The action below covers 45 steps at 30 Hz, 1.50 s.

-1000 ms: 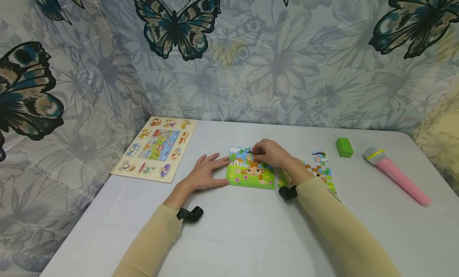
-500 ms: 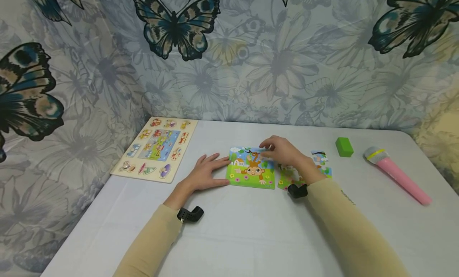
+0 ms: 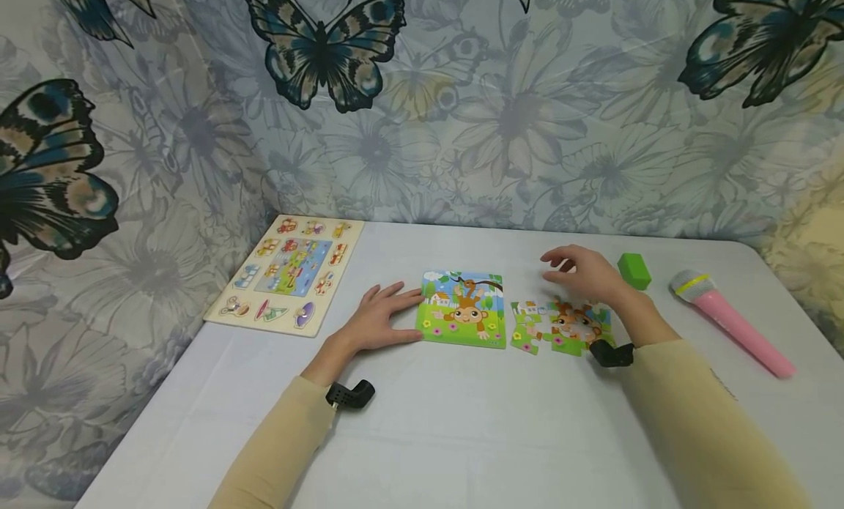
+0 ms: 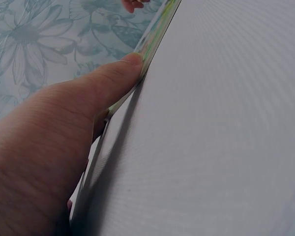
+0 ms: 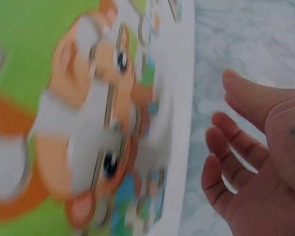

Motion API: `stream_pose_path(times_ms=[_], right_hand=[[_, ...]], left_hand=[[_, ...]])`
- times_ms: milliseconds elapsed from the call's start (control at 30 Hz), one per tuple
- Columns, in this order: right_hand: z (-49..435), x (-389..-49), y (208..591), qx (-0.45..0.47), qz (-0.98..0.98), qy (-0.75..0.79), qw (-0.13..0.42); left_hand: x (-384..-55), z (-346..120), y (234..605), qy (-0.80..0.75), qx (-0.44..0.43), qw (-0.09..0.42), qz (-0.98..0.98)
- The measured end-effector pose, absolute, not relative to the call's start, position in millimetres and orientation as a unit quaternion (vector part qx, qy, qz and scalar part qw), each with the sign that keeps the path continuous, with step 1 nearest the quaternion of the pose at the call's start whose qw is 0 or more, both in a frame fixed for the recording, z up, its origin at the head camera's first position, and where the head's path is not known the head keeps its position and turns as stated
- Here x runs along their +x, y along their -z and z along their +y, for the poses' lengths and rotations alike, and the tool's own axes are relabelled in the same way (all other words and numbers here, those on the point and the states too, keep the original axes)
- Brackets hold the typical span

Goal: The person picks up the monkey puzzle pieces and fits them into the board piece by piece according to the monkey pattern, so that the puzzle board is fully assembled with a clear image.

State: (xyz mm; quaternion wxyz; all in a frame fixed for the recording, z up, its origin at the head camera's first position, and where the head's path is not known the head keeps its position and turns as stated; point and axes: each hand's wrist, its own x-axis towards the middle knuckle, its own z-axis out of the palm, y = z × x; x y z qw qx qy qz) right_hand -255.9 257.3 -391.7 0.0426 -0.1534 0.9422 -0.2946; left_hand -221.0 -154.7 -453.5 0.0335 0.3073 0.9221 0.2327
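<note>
A small square picture card (image 3: 461, 311) with a monkey hanging from a branch lies on the white table. At its left edge rests my left hand (image 3: 379, 318), fingers spread; in the left wrist view the thumb (image 4: 120, 78) touches the card's edge. To the right of it are several loose jigsaw pieces (image 3: 527, 326) with grass, flowers and houses, and a cluster of pieces (image 3: 574, 324) shows monkey faces. Over the far side of these pieces hovers my right hand (image 3: 583, 275), holding nothing, its fingers loosely bent. Its forearm and wrist camera hide part of the cluster.
At the back left lies a wooden puzzle board (image 3: 290, 275) with vehicle and toy pictures. A green block (image 3: 634, 271) and a pink toy microphone (image 3: 732, 322) lie to the right. A flower-patterned cloth wall (image 3: 461, 128) rises behind the table (image 3: 435, 436).
My right hand has drawn back from the card's top edge and moved right, over the loose pieces. The card's upper part is uncovered now. The left hand has stayed put.
</note>
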Motion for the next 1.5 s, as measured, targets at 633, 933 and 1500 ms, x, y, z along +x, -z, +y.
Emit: stream_pose_path(times_ms=[633,933,1500], right_hand=[[308.7,-231.3,409.7,-0.085,0.934,0.343,0.060],[312.9,-233.6,420.3,-0.090,0.948,0.301,0.046],[308.3,-232.7,422.3,-0.066,0.960,0.271,0.041]], left_hand=[[-218.7,-156.3,452.9,-0.237,0.306,0.037,0.921],[-219.9,-157.1,452.5,-0.239,0.310,0.037,0.919],[-221.3,-156.5,451.7,-0.237,0.310,0.035,0.920]])
